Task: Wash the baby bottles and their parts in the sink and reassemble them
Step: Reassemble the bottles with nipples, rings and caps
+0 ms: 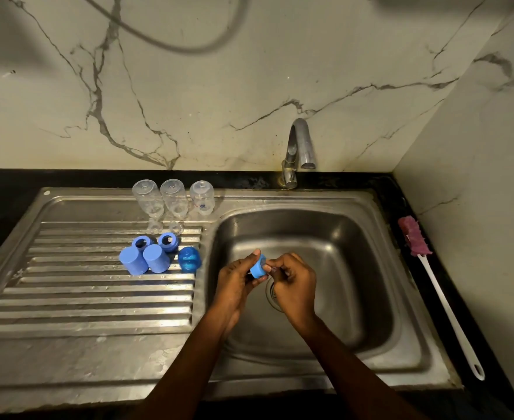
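"Three bottles [173,201] drain upside down. Reassembly begun?"
"Barely. Left hand [237,277] grips a blue collar [258,266] over the sink [355,268], right hand [295,283] pinches its rim — caps [155,258] wait loose on the drainboard [98,298]."

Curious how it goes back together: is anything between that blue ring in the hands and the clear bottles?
Nothing visible. From the blue ring to the nearest bottle only bare sink rim lies between; the dome cap and blue caps sit left of that path.

Left hand [236,283], right hand [295,283], 2 forearms [189,362]: bare.
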